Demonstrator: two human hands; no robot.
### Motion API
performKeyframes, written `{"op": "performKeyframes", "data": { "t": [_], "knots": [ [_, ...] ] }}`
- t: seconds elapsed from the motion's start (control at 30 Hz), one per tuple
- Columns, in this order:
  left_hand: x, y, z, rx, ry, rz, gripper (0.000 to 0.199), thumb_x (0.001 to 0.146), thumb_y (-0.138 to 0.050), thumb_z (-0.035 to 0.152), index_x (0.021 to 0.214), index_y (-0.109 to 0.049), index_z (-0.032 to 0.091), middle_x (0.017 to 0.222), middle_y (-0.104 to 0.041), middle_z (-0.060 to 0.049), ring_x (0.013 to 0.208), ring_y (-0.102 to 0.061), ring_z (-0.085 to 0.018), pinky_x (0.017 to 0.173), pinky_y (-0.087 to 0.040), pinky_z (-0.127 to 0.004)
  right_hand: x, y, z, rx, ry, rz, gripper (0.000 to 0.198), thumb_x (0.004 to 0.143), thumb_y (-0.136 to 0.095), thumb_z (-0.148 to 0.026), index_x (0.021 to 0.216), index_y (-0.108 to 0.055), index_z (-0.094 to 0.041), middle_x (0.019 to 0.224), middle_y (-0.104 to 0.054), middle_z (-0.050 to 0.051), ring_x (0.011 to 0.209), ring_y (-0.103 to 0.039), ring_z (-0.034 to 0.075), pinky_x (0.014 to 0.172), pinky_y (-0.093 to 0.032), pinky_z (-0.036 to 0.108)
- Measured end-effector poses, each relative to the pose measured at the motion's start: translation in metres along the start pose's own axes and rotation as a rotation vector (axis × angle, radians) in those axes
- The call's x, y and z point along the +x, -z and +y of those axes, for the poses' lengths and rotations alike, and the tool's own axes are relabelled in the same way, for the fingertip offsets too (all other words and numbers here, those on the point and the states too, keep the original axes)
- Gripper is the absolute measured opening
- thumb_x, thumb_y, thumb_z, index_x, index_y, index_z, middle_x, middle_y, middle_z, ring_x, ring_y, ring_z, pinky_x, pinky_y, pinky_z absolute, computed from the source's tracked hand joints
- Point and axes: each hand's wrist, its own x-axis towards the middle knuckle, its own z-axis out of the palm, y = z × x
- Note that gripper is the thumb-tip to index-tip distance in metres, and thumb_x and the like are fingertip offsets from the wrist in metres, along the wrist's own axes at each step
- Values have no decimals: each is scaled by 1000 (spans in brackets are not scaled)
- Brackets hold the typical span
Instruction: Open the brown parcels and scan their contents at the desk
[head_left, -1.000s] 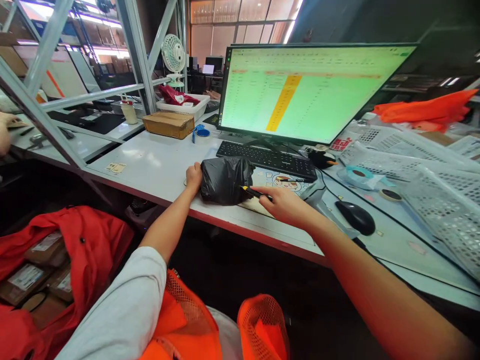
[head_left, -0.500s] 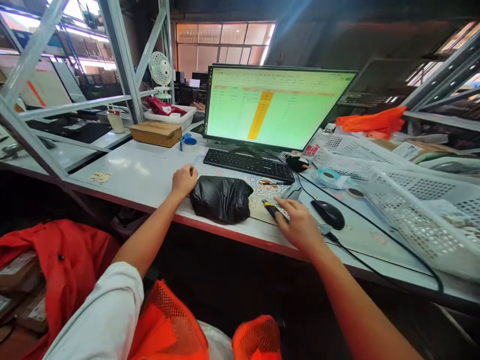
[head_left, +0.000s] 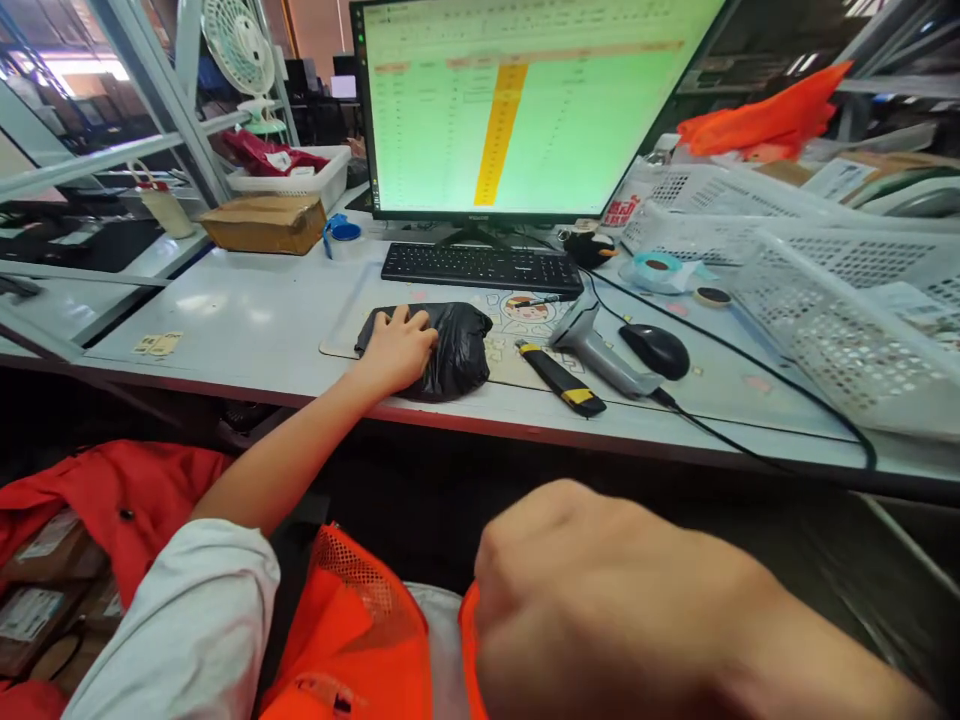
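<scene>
My left hand (head_left: 401, 350) lies on top of a black plastic parcel (head_left: 461, 345), its fingers apart and slightly bent, pressing into the crinkled film. The parcel rests near the front edge of the desk. My right hand (head_left: 592, 590) is raised close to the camera, off the desk, large and blurred. Its back and knuckles face me, and its fingers are hidden, so anything in them cannot be made out. A black and yellow utility knife (head_left: 559, 378) lies just right of the parcel. Beside it is a grey barcode scanner (head_left: 604, 355) with a black cable.
A black mouse (head_left: 655, 350) sits right of the scanner. Behind are a keyboard (head_left: 480, 266) and a lit monitor (head_left: 435, 130). White perforated baskets (head_left: 840, 340) fill the right side. At the left back stands a cardboard box (head_left: 262, 224) beside a tape roll (head_left: 345, 232).
My left hand has gone from gripping the parcel's left edge to lying spread on its top. My right hand has left the utility knife and come up towards the camera. The view has tipped down.
</scene>
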Motion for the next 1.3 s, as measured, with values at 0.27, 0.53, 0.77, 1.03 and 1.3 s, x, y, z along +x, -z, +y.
{"op": "performKeyframes", "data": {
  "t": [0.27, 0.53, 0.77, 1.03, 1.3],
  "knots": [
    [0, -9, 5, 65, -10, 53, 28, 101, -41, 13, 114, -66, 8, 124, -63, -21, 122, -52, -37, 97, -43, -50, 85, 52, 200, -623, -212, 268, 53, 85, -51, -10, 137, -66, -12, 127, -69, 14, 119, -64, 25, 110, -50, 43],
    [-5, 3, -9, 44, -38, 39, 28, 104, -45, 21, 122, -63, 11, 120, -64, -17, 116, -55, -33, 94, -44, -45, 84, 55, 269, -671, -404, 91, 59, 85, -60, -16, 144, -62, -15, 157, -47, 17, 146, -45, 33, 125, -35, 53],
    [7, 19, -14, 85, 42, -57, 22, 103, -54, 25, 116, -71, 19, 123, -65, -15, 116, -58, -33, 81, -47, -41, 71, 38, 282, -454, -272, 438, 48, 81, -49, -14, 123, -72, -16, 137, -67, 12, 140, -54, 27, 126, -36, 49],
    [7, -2, -31, -3, -188, 125, 23, 104, -47, 20, 102, -68, 11, 107, -69, -15, 106, -59, -30, 91, -43, -43, 65, 29, 281, -399, -271, 561, 46, 83, -44, -18, 121, -71, -17, 135, -69, 10, 141, -54, 25, 125, -36, 47],
    [-13, -36, -32, -179, -219, 501, 45, 105, -35, 28, 63, -51, 22, 58, -54, -4, 60, -52, -20, 65, -38, -37, 73, 22, 247, -748, -449, 379, 46, 103, -36, -28, 139, -60, -13, 144, -61, 16, 131, -58, 32, 109, -47, 51]
  ]
}}
